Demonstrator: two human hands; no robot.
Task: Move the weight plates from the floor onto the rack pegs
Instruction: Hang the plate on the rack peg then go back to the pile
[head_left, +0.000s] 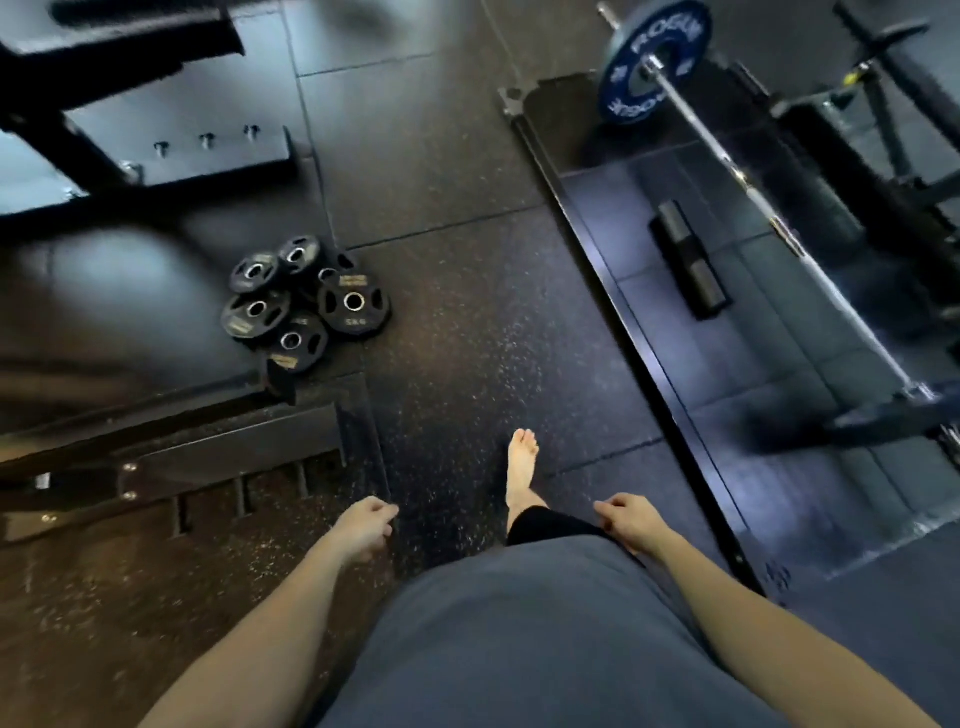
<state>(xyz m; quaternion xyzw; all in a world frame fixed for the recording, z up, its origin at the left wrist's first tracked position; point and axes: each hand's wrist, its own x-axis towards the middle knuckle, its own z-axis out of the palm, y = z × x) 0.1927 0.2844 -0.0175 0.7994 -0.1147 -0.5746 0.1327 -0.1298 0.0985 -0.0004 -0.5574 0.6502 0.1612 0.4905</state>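
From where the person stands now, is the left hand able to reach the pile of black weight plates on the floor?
Probably not yet. The left hand hangs empty at the person's side, well short of the weight plates. Bare floor lies between them, so nothing blocks a step forward and a bend down.

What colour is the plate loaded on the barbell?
Blue with white lettering: the plate on the barbell, seen in the head view.
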